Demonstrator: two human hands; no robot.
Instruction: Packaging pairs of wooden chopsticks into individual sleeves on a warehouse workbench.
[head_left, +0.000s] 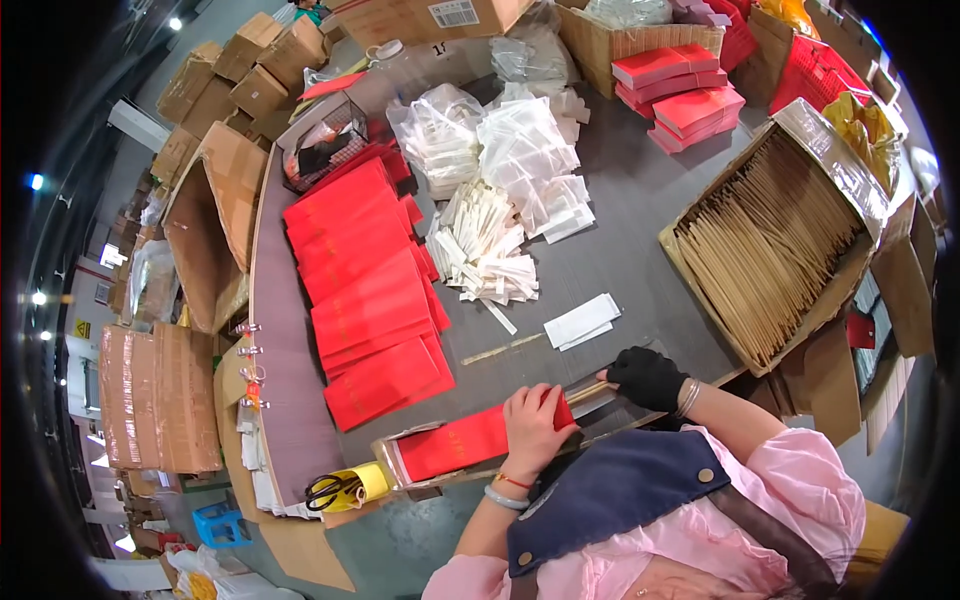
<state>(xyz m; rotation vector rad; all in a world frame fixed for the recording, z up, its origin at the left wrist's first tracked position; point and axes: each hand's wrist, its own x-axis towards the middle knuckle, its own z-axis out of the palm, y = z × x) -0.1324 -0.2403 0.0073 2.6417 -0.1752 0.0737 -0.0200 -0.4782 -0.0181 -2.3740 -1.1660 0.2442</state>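
A long red paper envelope (pixel 455 445) with gold marks lies in a shallow cardboard tray (pixel 388 462) at the table's near edge. My bare left hand (pixel 538 425) grips its right end, thumb and fingers closed over the paper. Just right of it, my right hand (pixel 645 380), in a black fingerless glove, pinches the end of a thin tan stick (pixel 585 393); the stick's other end runs toward the envelope's mouth, and my left hand partly hides that spot. Whether it is one stick or more, I cannot tell. White paper slips (pixel 582 320) lie beyond my hands.
Overlapping red envelopes (pixel 375 290) cover the table's left side. Small white packets (pixel 485 245) and clear plastic sleeves (pixel 530 150) heap mid-table. Right stands an open carton (pixel 690 240) of tan sticks. Red stacks (pixel 690 105) sit far right; scissors (pixel 330 490) rest in a yellow holder (pixel 371 480).
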